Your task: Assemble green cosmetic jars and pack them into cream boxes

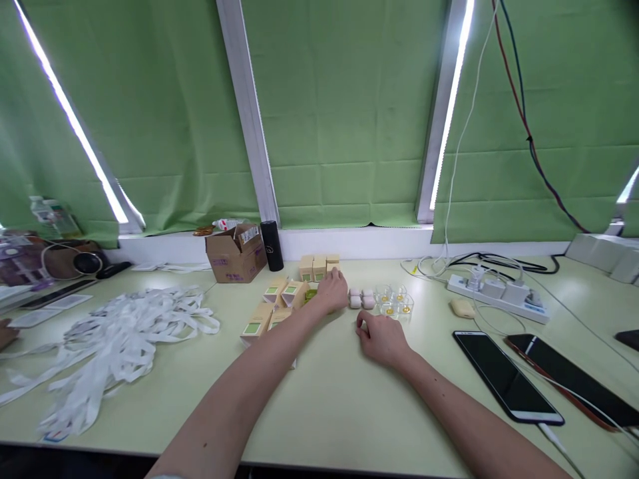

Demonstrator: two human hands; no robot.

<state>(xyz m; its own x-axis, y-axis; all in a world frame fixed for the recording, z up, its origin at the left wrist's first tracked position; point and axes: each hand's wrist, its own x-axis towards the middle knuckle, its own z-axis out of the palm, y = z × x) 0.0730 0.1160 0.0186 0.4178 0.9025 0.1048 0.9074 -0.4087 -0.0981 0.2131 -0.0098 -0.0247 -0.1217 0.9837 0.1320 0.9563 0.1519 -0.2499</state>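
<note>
My left hand reaches forward among small cream boxes, its fingers bent downward at the front of the back row of boxes. What those fingers hold, if anything, is hidden by the hand. Just left of it lies a small green item, partly covered. More cream boxes with green labels stand to the left, some behind my left forearm. My right hand rests on the table, fingers curled, with nothing visible in it. Beyond it sit pale pink small pieces and clear cups with yellow centres.
A heap of white ribbon spreads at the left. Behind stand a cardboard box and a black bottle. On the right are a power strip, a beige case and two phones with cables. Another person's hand shows at the left edge.
</note>
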